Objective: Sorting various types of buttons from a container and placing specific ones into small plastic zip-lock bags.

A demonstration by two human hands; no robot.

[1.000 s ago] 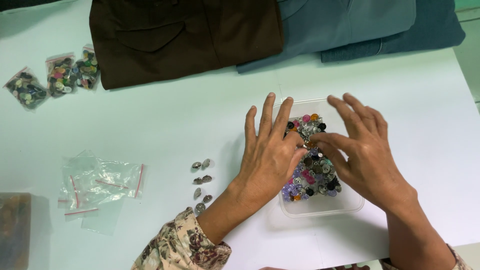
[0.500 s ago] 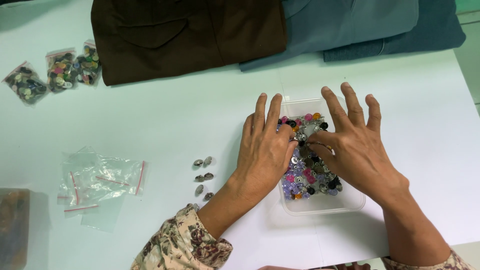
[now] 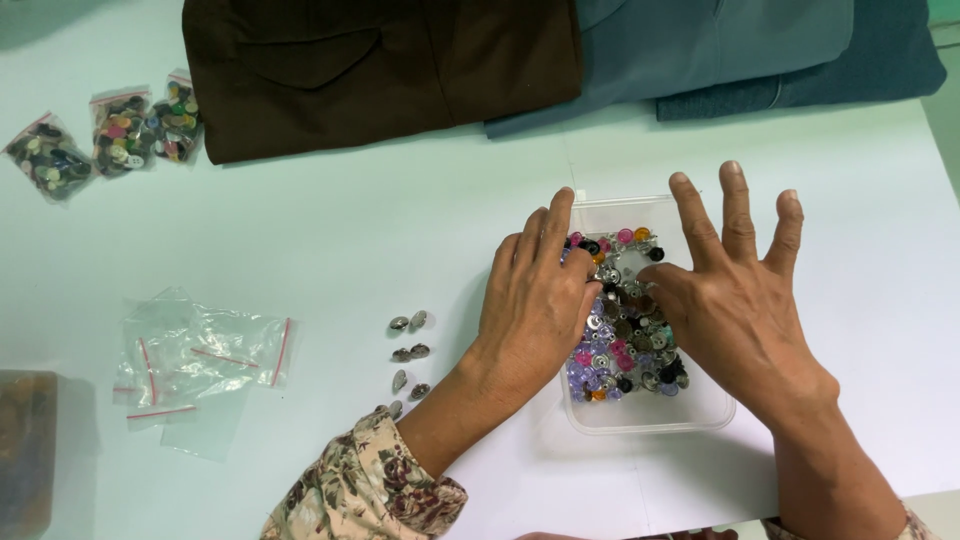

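Down through the head camera, we are resting our left hand (image 3: 535,305) on the left rim of a clear plastic tub (image 3: 650,415), fingers laid flat together and reaching into the mixed buttons (image 3: 622,330) that are filling it; its grip is loose and flat, closing on nothing we can make out. Our right hand (image 3: 735,300) is hovering over the tub's right side, three fingers spread wide toward twelve o'clock, while the thumb is dipping among the buttons; that grip is wide, holding nothing. The tub is sitting on the pale desk (image 3: 380,220) right of centre, between our hands.

At nine o'clock from the left hand, a few small metal buttons (image 3: 408,350) are lying loose on the desk. Further toward nine o'clock, empty clear zip bags (image 3: 195,365) are lying in a heap. At ten o'clock, near the far-left edge, three filled button bags (image 3: 110,135) are lying side by side. At twelve o'clock, a brown garment (image 3: 380,70) and blue garments (image 3: 720,50) are lying folded.
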